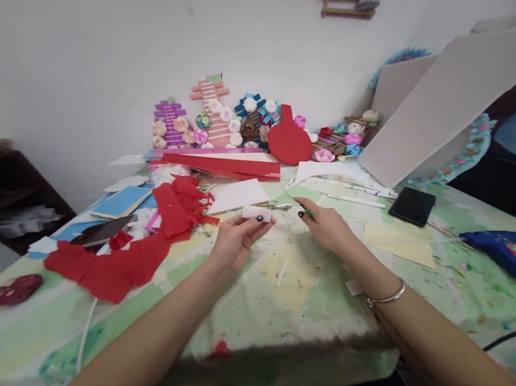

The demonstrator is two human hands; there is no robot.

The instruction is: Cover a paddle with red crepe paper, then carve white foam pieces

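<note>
My left hand (237, 240) pinches a small white piece of paper (256, 213) between thumb and fingers, above the middle of the table. To its right, my right hand (326, 224) is closed around a slim green-handled tool (309, 212). A thin tip points up and left from that tool, apart from the paper; its exact kind is too small to tell. Behind the hands lie a white pad (233, 195) and a metal tool (281, 207) that looks like scissors. A narrow white scrap (281, 273) rests on the cloth between my forearms.
Cut red material (118, 270) spreads across the left side. A blue glue gun (505, 252) with a black cord lies at right, near a black square object (413, 206) and cream paper (407, 251). Grey boards (448, 97) lean at back right. Flower-decorated crafts (214, 118) stand along the wall.
</note>
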